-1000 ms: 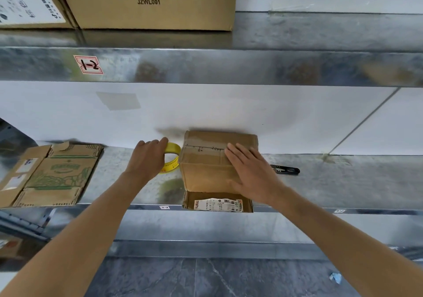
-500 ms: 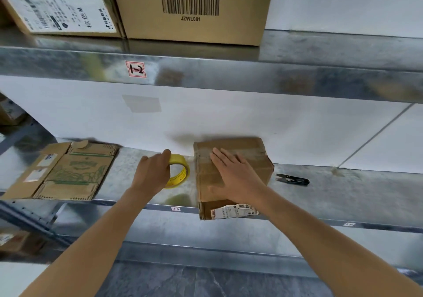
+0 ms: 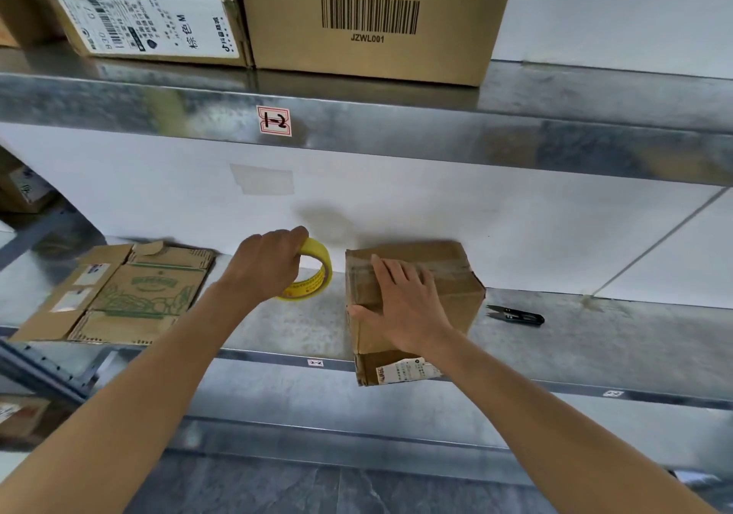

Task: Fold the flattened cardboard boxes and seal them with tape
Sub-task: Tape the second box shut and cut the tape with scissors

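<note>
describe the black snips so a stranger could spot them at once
Look along the lower metal shelf, where the folded cardboard box stands. Just right of that box, apart from it, lie the black snips. They are the only small dark thing there, flat on bare metal.

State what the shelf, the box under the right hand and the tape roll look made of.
Shelf: probably galvanized steel, with a mottled grey metallic sheen.
Box: brown cardboard, matte and creased.
Roll: seemingly yellow plastic tape, slightly glossy, with printed lettering.
</note>
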